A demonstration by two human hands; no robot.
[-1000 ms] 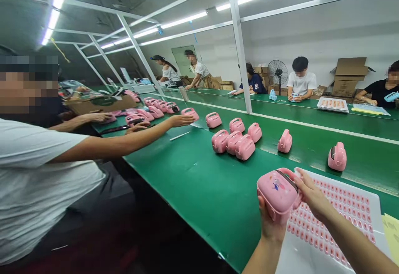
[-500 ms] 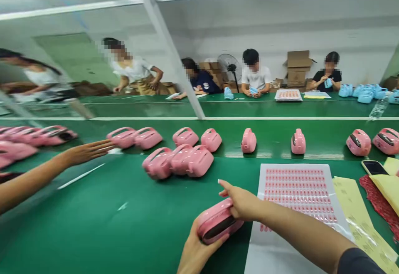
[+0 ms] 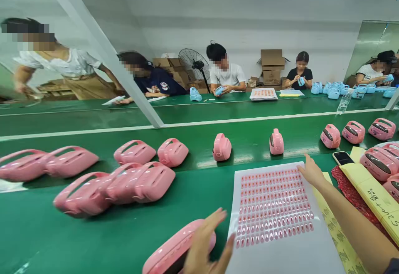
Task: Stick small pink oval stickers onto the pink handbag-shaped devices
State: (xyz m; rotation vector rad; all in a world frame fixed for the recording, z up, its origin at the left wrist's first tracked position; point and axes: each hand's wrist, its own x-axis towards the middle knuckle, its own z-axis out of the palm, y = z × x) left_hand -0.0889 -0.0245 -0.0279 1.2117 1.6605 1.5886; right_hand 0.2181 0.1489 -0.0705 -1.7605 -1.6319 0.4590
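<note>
My left hand is at the bottom middle, fingers spread, resting against a pink handled toy case that lies on the green table. My right hand reaches forward with a finger stretched out and touches the far right corner of a white sheet of small pink stickers; it holds nothing. Several more pink cases lie in a cluster to the left. Two stand alone beyond the sheet, one pink case left and another pink case right.
More pink cases sit at the right, beside a phone, yellow paper strips and a red sheet. A slanted white post rises from the table's middle. Across the belt, people handle blue cases; a fan and cardboard boxes stand behind.
The view swung right. The pink case went from both hands down onto the table. My right hand let go and reached out to the sticker sheet's far corner; my left hand opened.
</note>
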